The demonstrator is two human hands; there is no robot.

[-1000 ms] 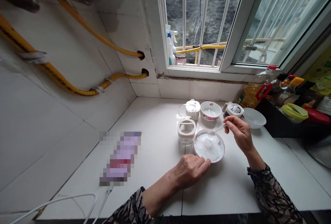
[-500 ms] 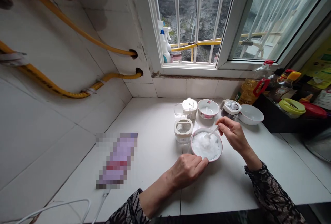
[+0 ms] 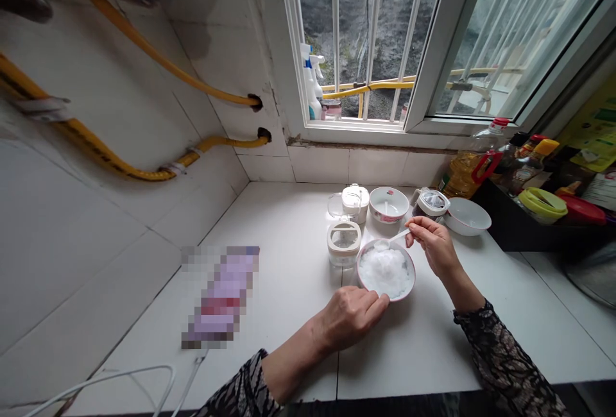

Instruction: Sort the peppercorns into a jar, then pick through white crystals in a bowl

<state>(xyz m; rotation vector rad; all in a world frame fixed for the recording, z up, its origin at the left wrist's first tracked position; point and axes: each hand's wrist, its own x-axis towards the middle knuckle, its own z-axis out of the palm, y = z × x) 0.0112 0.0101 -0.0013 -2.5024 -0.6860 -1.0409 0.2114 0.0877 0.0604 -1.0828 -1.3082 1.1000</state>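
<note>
A pink-rimmed bowl [image 3: 387, 271] full of white grains stands on the white tiled counter. My left hand [image 3: 355, 315] pinches its near rim. Between the fingers and thumb of my right hand [image 3: 430, 242] is the handle of a small white spoon [image 3: 399, 236], whose tip is over the bowl's far side, above the grains. Left of the bowl stands a clear jar with a cream-framed lid [image 3: 344, 241]. Behind are an open-lidded jar [image 3: 355, 202], a flowered bowl [image 3: 389, 204] with something white inside, a jar of dark contents [image 3: 430, 203] and a white bowl [image 3: 467, 216].
A pixelated purple object [image 3: 224, 297] lies at the left, by a white cable [image 3: 190, 382]. At the back right stand an oil bottle [image 3: 474, 154] and a black box [image 3: 510, 215] of bottles and lidded containers. Yellow hoses [image 3: 158, 64] run along the left wall, beside a barred window.
The spoon has lifted out of the middle of the grains to the bowl's far rim, with my right hand tilting it flatter. The view has shifted slightly. My left hand keeps its hold.
</note>
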